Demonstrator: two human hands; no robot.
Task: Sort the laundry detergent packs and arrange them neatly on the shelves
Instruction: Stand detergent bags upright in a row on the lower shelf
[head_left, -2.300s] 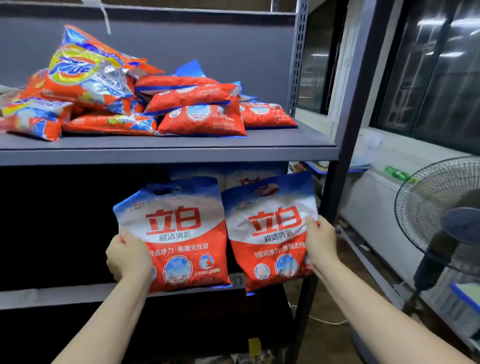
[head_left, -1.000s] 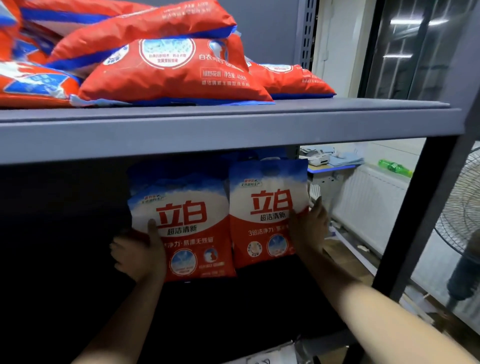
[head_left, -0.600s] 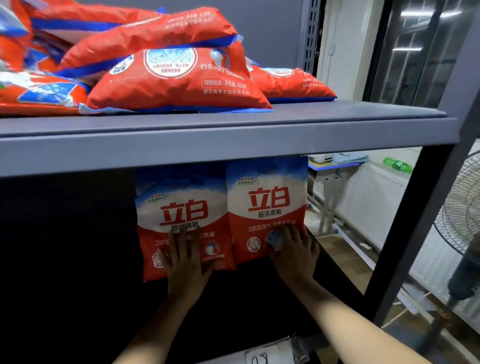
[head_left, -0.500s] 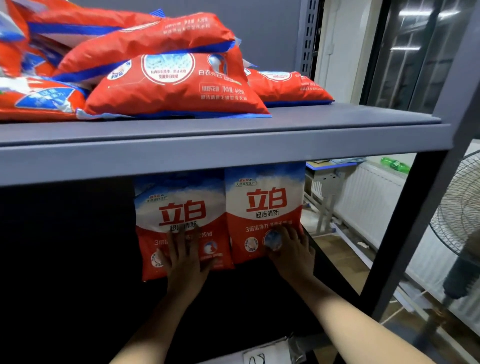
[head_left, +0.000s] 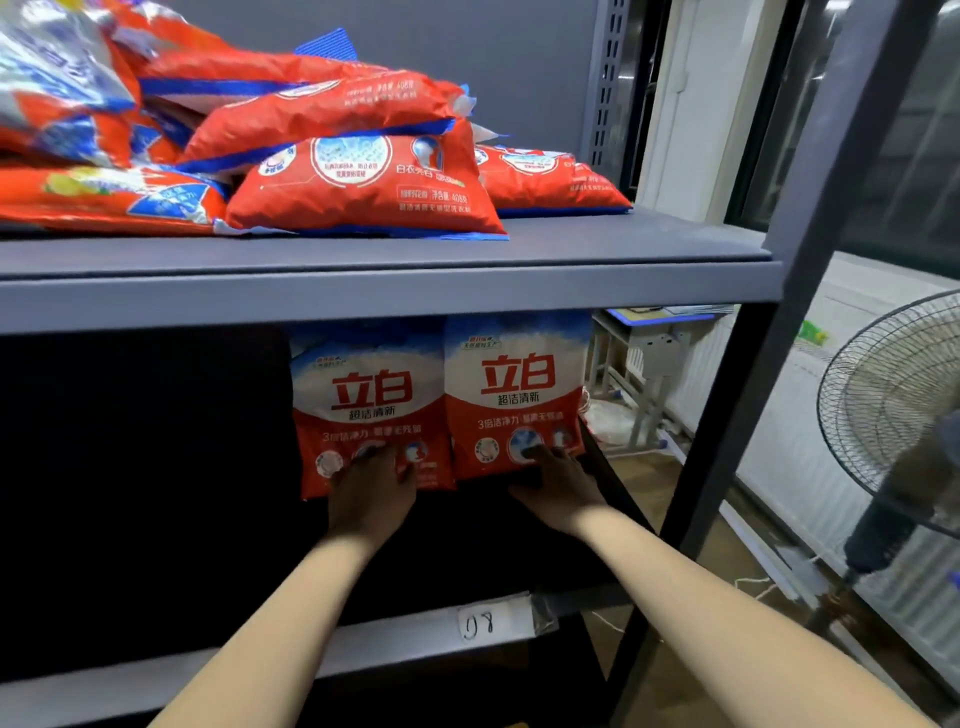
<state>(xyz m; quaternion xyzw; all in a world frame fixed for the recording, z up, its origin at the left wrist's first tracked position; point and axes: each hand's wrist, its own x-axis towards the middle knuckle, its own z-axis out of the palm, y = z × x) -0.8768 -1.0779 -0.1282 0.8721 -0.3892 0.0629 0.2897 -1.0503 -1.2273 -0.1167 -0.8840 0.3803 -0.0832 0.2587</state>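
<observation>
Two red, white and blue detergent packs stand upright side by side deep on the lower shelf: the left pack and the right pack. My left hand presses flat against the bottom of the left pack. My right hand lies against the bottom of the right pack with its fingers spread. On the upper shelf a loose heap of red detergent packs lies flat, mixed at the left with orange and silver packs.
A dark shelf post stands at the right front corner. Beyond it are a standing fan, a white radiator and a small desk. The lower shelf's left part is dark. A label reading 08 is on its front edge.
Both packs went from the shelf front to the back, standing upright. My hands shifted from gripping their outer edges to pressing flat on their lower fronts. The camera dipped, then rose slightly.
</observation>
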